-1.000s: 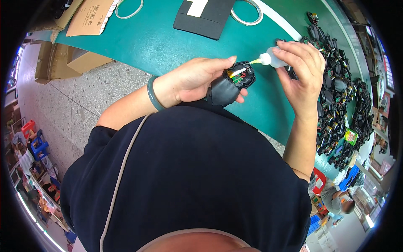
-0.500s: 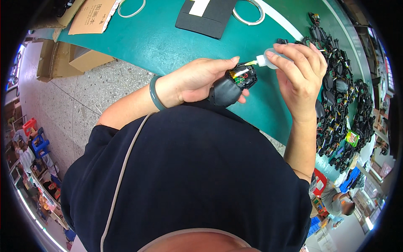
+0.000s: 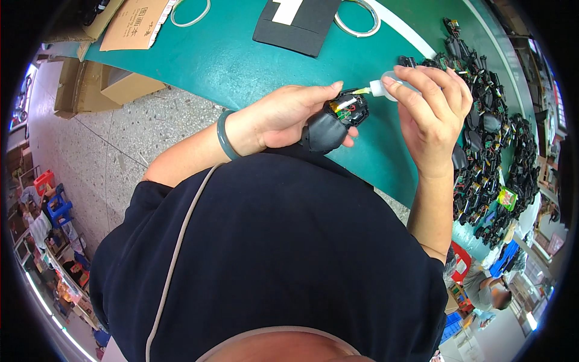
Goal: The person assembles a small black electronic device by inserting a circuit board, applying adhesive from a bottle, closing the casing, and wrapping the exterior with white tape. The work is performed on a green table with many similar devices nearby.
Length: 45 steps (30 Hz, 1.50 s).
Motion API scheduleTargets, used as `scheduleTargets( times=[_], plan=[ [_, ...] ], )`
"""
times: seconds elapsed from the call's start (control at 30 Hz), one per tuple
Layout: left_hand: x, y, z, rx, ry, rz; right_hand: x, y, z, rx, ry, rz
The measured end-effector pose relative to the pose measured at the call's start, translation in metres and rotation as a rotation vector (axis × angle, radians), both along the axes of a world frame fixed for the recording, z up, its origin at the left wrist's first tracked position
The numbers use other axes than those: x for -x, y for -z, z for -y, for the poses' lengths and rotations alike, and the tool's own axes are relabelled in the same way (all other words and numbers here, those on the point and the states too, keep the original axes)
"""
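Note:
In my left hand sits a black plastic device housing, its far end uncovered to show a circuit board, thin wires and a yellow-wrapped part. The thumb lies along its upper edge and the fingers curl beneath. My right hand grips a small translucent squeeze bottle with a white collar. Its narrow yellowish nozzle points left and meets the upper edge of the housing's uncovered end; whether it touches I cannot tell. Any liquid coming out is too small to see.
A large pile of similar black housings with exposed boards covers the right of the green table. At the back lie a black sheet, rolls of tape and a brown notebook. A cardboard box stands at left.
Both hands keep almost the same pose. The bottle and its nozzle have shifted very slightly, and the whole view has moved a little.

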<state>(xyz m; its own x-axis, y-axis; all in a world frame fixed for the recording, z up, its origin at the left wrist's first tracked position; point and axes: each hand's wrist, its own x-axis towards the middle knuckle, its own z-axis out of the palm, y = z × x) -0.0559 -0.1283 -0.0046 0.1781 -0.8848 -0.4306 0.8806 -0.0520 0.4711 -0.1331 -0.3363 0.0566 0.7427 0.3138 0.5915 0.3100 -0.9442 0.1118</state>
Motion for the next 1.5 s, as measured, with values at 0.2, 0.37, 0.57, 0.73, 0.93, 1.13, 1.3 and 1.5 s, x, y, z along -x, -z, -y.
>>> scheduleTargets(
  times=[0.2, 0.37, 0.57, 0.73, 0.93, 1.13, 1.3, 1.5],
  plan=[
    [-0.001, 0.001, -0.002, 0.019, -0.019, 0.018, 0.003, 0.006, 0.010, -0.129, 0.057, -0.018],
    [-0.001, -0.001, 0.001, 0.018, -0.038, 0.026, 0.007, 0.012, 0.013, -0.175, 0.112, 0.004],
    [0.000, 0.000, 0.002, 0.025, -0.042, 0.016, 0.007, 0.015, 0.011, -0.154, 0.101, -0.001],
    [0.001, 0.001, 0.002, 0.025, -0.050, 0.015, 0.007, 0.019, 0.010, -0.126, 0.104, 0.030],
    [0.000, 0.001, 0.001, 0.039, -0.062, 0.004, 0.011, 0.017, 0.012, -0.158, 0.128, 0.019],
    [-0.001, 0.001, 0.001, 0.026, -0.081, -0.009, 0.022, 0.019, 0.019, -0.188, 0.126, -0.041],
    [0.000, -0.001, 0.003, 0.010, -0.088, -0.006, 0.024, 0.019, 0.020, -0.173, 0.137, -0.058],
    [0.000, -0.001, 0.003, 0.004, -0.086, -0.011, 0.023, 0.022, 0.021, -0.170, 0.132, -0.049]
  ],
)
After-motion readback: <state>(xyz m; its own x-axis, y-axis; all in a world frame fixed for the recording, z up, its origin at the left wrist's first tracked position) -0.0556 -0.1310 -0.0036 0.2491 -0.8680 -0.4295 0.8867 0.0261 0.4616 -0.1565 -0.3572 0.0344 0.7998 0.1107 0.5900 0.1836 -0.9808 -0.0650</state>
